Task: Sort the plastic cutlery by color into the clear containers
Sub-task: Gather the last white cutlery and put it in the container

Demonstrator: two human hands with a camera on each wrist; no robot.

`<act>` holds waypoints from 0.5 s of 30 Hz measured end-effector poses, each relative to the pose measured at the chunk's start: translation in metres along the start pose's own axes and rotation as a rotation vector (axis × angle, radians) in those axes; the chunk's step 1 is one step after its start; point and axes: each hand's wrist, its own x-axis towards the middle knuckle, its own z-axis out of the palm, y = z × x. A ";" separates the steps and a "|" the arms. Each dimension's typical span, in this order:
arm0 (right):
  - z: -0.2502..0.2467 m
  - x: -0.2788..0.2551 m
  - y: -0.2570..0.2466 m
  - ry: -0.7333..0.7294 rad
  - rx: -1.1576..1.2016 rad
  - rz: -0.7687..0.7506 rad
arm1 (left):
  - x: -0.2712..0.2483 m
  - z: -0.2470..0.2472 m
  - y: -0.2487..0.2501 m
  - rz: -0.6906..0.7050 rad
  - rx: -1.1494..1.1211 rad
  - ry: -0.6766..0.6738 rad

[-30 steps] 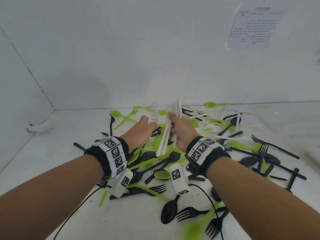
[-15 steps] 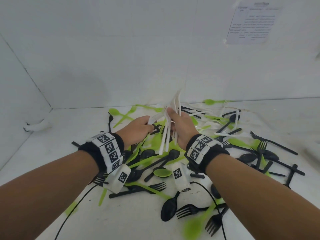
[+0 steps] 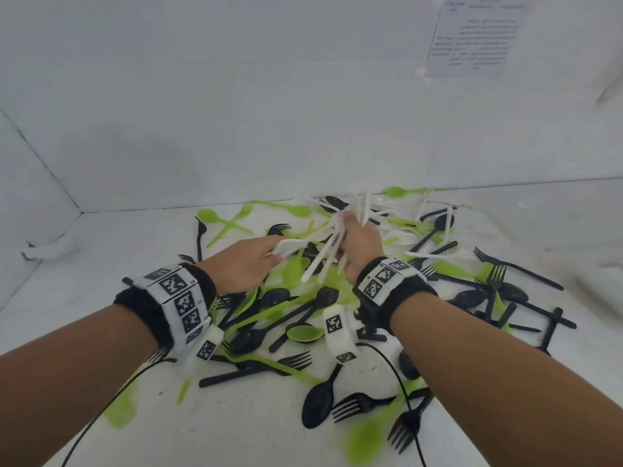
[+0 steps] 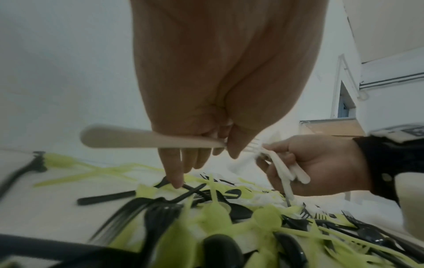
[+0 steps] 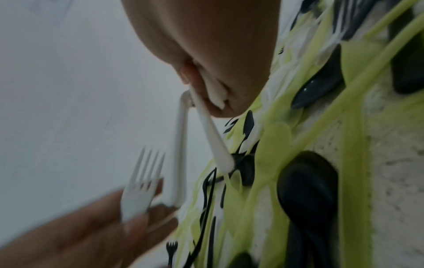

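Observation:
A pile of green, black and white plastic cutlery (image 3: 323, 298) covers the middle of the white table (image 3: 101, 271). Above it, my right hand (image 3: 344, 227) grips a bundle of white cutlery (image 3: 323, 261) whose handles point down and toward me. My left hand (image 3: 274, 252), just left of it, pinches a white fork (image 3: 290, 246) between thumb and fingers. In the left wrist view the white fork (image 4: 146, 139) lies crosswise under my left hand (image 4: 220, 146), its tines next to the right hand (image 4: 321, 163). The right wrist view shows the white handles (image 5: 215, 137) and the fork (image 5: 142, 183). No clear container is in view.
White walls close the table at the back and left, with a paper sheet (image 3: 472, 38) taped high on the right. A white lump (image 3: 50, 249) lies by the left wall. Black wrist cables (image 3: 397, 375) trail over the cutlery. Loose black forks (image 3: 515, 267) spread to the right.
My right hand has lifted the white bundle slightly and shifted it right. My left hand has come away from the bundle and now holds a single white fork beside it.

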 end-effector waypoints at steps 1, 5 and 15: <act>-0.007 0.004 -0.003 0.062 -0.005 -0.031 | -0.002 -0.003 -0.006 -0.029 -0.005 0.021; -0.018 0.007 -0.010 -0.040 -0.096 -0.069 | 0.004 -0.012 -0.026 -0.214 -0.164 0.171; 0.034 -0.047 -0.007 -0.356 0.054 -0.003 | 0.020 0.007 0.045 -0.047 -1.003 -0.035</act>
